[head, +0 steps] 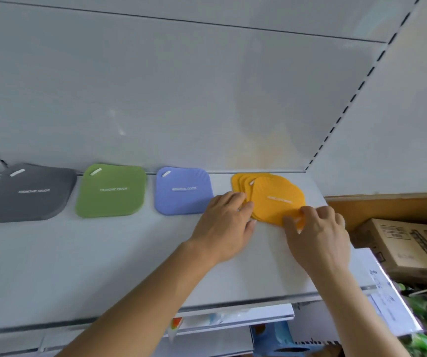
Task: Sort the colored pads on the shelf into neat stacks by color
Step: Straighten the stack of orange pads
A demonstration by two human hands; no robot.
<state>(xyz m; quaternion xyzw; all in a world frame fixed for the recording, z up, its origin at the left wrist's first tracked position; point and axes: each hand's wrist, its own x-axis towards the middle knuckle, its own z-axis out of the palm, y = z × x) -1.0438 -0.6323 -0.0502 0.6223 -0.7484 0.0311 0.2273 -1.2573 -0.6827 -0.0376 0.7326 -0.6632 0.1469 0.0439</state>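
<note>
Orange pads: fanned pile between both hands, likely being squared. Left hand presses curled fingertips against its near-left edge; right hand pinches the front corner. Grey, green, blue stacks lie beyond the left hand.

Shop interior was indicated: white metal shelf with slotted uprights, identical printed pads laid out by colour, cardboard carton and price label seen alongside.
</note>
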